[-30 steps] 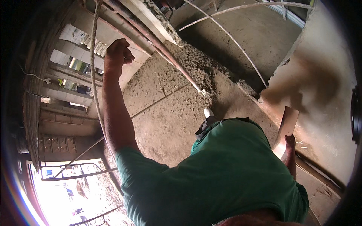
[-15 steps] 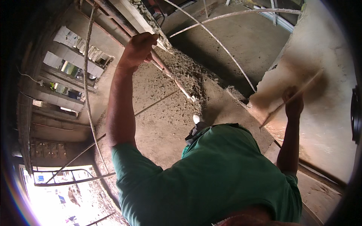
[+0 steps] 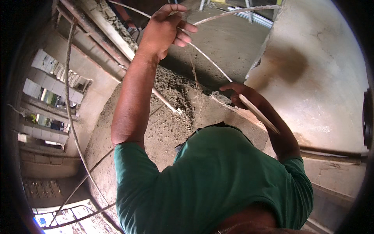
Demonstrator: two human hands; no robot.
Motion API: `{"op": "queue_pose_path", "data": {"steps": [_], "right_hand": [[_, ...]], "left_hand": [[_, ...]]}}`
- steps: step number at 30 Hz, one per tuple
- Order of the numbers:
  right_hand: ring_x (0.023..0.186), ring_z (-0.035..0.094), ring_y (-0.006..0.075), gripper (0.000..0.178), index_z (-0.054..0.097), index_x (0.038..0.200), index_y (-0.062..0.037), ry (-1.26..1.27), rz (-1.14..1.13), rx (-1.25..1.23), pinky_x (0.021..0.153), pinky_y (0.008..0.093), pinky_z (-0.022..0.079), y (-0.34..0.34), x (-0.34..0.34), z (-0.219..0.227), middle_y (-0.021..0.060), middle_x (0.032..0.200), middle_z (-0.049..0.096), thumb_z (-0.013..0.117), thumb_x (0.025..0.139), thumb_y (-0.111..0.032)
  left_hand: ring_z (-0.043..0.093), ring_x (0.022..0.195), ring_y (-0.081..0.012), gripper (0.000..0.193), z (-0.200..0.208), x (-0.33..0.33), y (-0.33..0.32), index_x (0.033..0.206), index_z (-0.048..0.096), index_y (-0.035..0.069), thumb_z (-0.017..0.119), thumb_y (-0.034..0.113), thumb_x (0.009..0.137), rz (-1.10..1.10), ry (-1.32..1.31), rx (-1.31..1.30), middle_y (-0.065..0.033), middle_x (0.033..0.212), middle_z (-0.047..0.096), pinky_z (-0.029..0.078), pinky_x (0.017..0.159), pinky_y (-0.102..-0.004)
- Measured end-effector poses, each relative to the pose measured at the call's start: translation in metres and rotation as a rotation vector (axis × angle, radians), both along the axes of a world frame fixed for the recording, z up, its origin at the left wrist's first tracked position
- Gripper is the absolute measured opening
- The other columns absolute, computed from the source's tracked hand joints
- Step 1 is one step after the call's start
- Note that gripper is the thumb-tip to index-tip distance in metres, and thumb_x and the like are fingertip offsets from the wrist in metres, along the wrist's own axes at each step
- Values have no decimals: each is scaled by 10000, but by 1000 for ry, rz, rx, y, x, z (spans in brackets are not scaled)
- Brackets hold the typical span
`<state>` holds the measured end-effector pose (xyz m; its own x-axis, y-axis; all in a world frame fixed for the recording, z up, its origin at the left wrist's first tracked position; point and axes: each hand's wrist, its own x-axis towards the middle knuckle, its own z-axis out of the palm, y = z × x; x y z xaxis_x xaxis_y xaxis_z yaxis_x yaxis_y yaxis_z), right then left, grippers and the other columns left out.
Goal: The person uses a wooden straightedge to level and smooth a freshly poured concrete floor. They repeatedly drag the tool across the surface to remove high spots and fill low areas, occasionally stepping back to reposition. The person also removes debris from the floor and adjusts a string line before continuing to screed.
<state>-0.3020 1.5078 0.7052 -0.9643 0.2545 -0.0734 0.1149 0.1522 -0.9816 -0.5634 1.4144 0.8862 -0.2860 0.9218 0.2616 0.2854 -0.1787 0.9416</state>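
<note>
The board (image 3: 259, 114) hides part of the right hand (image 3: 237, 90). The string (image 3: 194, 70) is too thin; whether the left hand (image 3: 165, 32) holds it seems unclear.

A second ago our left hand (image 3: 167, 31), more tightly curled, was left of the pole (image 3: 166, 101); half a second later it overlapped it. Now we have it to the right of the pole's upper part, fingers more spread, and the thin strand (image 3: 194, 72) that trailed left of the pole hangs to its right. Our right hand (image 3: 233, 95), earlier far right of the pole, has come closer to its foot, bringing the flat board (image 3: 259, 114). Our green shirt (image 3: 218, 171) now hides the white shoe seen near that foot.
</note>
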Motion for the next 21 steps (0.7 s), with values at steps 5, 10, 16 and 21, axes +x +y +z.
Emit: {"op": "queue_pose_path", "data": {"steps": [5,10,16,21], "right_hand": [[886,562,140,515,449,1357,-97,-161,-82,-4,788,282,437,-10,-38,-8,64,1084,624,613,879,-192],[799,538,103,315,566,1187,-64,-22,-168,-4,712,255,433,9,-46,-72,29,956,611,597,894,-174],[583,469,40,223,642,999,-55,59,-305,-388,493,203,377,-30,-43,-31,-21,721,570,632,894,-251],[418,409,53,266,623,930,-33,265,-507,-414,361,216,318,-33,-36,-32,-13,623,547,670,872,-288]], "left_hand": [[568,528,-187,235,5,21,15,1201,409,80,373,155,981,-112,-185,-9,-130,802,629,471,431,-291],[565,538,-184,233,-1,5,33,1195,415,97,364,130,971,-255,-239,9,-92,825,616,477,452,-307],[624,635,-181,256,-27,-38,34,1180,491,39,415,164,970,4,-190,114,-150,935,669,522,552,-288],[603,575,-195,199,-55,-78,32,1113,478,45,401,69,931,116,-423,184,-167,1029,656,531,525,-313]]}}
